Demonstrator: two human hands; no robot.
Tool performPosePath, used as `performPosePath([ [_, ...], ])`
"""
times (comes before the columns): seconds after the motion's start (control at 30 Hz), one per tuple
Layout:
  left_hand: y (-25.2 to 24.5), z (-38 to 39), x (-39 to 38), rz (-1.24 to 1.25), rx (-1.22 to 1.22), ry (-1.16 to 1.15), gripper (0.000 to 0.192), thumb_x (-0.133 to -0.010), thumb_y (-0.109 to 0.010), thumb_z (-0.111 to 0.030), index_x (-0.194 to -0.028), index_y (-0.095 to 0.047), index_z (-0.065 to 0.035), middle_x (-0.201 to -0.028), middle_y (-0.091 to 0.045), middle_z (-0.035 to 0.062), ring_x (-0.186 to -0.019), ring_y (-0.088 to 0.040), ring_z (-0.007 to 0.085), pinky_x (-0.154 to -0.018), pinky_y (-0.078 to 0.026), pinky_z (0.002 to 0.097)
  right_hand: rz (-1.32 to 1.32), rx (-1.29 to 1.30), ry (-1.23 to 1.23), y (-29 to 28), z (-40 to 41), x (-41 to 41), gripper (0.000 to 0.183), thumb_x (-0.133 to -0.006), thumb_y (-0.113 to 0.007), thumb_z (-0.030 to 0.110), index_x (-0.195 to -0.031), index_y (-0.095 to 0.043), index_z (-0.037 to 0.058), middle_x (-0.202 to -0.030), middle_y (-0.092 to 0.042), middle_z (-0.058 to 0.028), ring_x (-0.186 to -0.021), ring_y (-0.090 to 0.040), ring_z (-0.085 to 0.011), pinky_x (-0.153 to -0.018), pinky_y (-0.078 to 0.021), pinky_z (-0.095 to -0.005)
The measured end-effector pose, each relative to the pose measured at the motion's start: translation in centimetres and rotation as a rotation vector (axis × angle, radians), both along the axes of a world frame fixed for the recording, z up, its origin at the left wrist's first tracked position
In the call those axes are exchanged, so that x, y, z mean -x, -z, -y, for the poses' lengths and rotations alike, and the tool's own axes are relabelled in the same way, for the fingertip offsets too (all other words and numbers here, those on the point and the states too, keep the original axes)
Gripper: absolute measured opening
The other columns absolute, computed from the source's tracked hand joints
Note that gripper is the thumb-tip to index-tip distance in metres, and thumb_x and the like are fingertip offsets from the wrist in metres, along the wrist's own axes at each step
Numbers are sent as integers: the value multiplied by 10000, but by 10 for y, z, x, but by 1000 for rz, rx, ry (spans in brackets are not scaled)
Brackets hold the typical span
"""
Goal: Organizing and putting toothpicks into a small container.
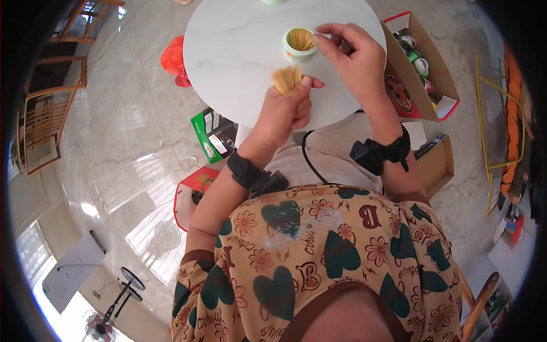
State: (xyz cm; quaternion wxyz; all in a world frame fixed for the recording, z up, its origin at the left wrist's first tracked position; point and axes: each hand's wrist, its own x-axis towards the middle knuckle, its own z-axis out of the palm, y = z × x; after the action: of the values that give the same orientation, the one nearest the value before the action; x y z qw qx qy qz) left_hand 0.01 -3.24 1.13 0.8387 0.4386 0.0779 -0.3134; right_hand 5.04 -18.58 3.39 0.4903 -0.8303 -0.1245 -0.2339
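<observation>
My left hand (287, 107) is closed around a bundle of wooden toothpicks (286, 79), which fans out above the thumb. It is over the near part of a round white marble-patterned table (230, 55). Just beyond it stands a small pale-green cup (298, 57) with more toothpicks (301, 39) leaning inside. My right hand (352, 49) is at the cup's right rim. Its thumb and index fingertips are slightly apart, and I see nothing between them. Both wrists wear black straps with small devices.
Right of the table, a cardboard box (444, 81) holds several drink cans (421, 66). A red plastic bag (173, 55) hangs at the left edge. A green and black packet (216, 134) and a red box (194, 184) are lower left. Another pale-green container (273, 1) is at the far edge.
</observation>
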Motion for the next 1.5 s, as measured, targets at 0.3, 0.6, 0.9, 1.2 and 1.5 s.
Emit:
performPosePath([
  [0.3,2,2,1,-24,-26,-31,169,-942,-496,-245,-920,-528,-80,-568,-287,-73,-449,-225,36,-383,-178,200,-361,-134,-225,25,-2,20,166,-753,-709,134,-817,-662,-11,-679,-639,-57,-591,-585,-94,-557,-474,-230],
  [0.6,1,3,1,-2,-28,-23,171,-936,-509,-241,-921,-532,-72,-557,-286,-74,-437,-225,36,-380,-171,200,-451,-200,-280,25,1,18,157,-785,-677,110,-855,-656,-29,-697,-652,-64,-634,-628,-101,-603,-518,-225],
  [0.9,1,2,-1,-7,-11,-17,222,-949,-478,-255,-963,-544,-43,-555,-274,-73,-441,-218,36,-383,-176,200,-524,-301,-273,20,1,19,136,-790,-676,106,-836,-659,-21,-692,-645,-47,-620,-607,-85,-584,-501,-220],
  [1.2,0,-1,-1,-34,13,3,232,-971,-420,-229,-969,-510,-14,-562,-255,-67,-444,-196,38,-384,-180,200,-33,-297,27,12,9,-6,135,-757,-713,123,-784,-645,10,-673,-604,-16,-564,-516,-80,-537,-420,-223],
  [1.5,-2,1,-2,-19,14,20,211,-962,-448,-241,-921,-516,-45,-561,-259,-71,-443,-204,34,-381,-175,201,-134,-29,17,7,3,7,158,-749,-714,167,-795,-663,25,-679,-623,-49,-567,-574,-118,-536,-451,-238],
])
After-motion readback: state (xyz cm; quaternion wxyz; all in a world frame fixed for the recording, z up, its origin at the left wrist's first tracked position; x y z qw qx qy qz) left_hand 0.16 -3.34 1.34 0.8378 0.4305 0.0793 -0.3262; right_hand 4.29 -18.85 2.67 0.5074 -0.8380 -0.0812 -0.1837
